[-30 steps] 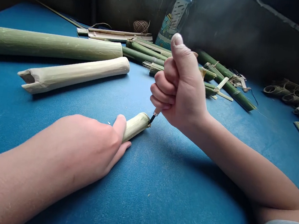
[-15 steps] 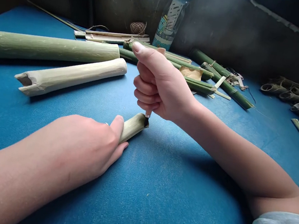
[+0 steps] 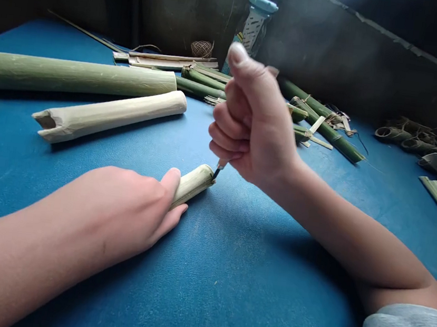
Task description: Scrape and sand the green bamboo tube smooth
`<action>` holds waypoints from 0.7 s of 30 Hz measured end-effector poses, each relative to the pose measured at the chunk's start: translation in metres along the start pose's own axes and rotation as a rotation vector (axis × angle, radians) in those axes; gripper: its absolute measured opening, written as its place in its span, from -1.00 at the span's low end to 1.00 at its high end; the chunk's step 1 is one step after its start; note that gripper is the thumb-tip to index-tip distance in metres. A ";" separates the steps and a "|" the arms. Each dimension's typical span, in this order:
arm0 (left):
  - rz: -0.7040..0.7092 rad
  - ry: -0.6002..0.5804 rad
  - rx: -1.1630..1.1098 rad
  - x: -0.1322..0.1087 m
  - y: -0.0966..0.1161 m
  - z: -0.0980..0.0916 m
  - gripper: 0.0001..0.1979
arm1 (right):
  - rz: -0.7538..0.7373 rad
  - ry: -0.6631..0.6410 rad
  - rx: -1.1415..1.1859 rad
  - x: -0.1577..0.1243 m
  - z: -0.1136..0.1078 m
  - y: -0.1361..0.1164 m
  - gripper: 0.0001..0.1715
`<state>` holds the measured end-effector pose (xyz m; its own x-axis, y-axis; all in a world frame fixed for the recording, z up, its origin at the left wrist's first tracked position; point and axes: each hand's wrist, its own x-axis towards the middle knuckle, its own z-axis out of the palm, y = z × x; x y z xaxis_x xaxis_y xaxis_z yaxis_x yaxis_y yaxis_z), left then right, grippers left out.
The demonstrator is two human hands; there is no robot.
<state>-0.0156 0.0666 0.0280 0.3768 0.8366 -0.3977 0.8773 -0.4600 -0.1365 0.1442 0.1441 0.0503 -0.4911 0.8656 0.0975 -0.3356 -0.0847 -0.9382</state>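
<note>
Short bamboo tube [image 3: 192,184]: near end under the left hand [image 3: 134,201].
Tool handle [image 3: 222,163]: mostly inside the right hand [image 3: 256,117].
Bottle [image 3: 253,29]: lower part mostly behind that hand.
Bamboo pole [image 3: 73,79]: left end beyond my view.

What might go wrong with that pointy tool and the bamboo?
The carving tool in the right grip has its blade at the end of the short bamboo piece, so it might slip off. That piece is round, so it could roll if the left grip loosens.

Dim wall [image 3: 182,8], hazy sheen; blue tabletop [image 3: 228,276] brighter mid-frame; soft shadow below right forearm [image 3: 337,231].
</note>
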 end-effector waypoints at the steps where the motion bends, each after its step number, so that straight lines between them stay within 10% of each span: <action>1: -0.006 -0.018 -0.014 0.000 0.000 0.000 -0.44 | 0.024 0.000 0.060 0.003 -0.004 0.006 -0.22; 12: 0.104 0.237 -0.015 -0.001 -0.013 0.008 -0.67 | -0.056 -0.019 0.147 0.004 -0.012 0.010 -0.19; 21: 0.087 0.130 -0.100 0.001 -0.012 0.001 -0.66 | 0.026 -0.022 0.020 0.002 -0.007 0.014 -0.23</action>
<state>-0.0254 0.0728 0.0287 0.4817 0.8295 -0.2826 0.8627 -0.5055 -0.0131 0.1443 0.1480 0.0352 -0.5175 0.8519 0.0808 -0.3385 -0.1171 -0.9336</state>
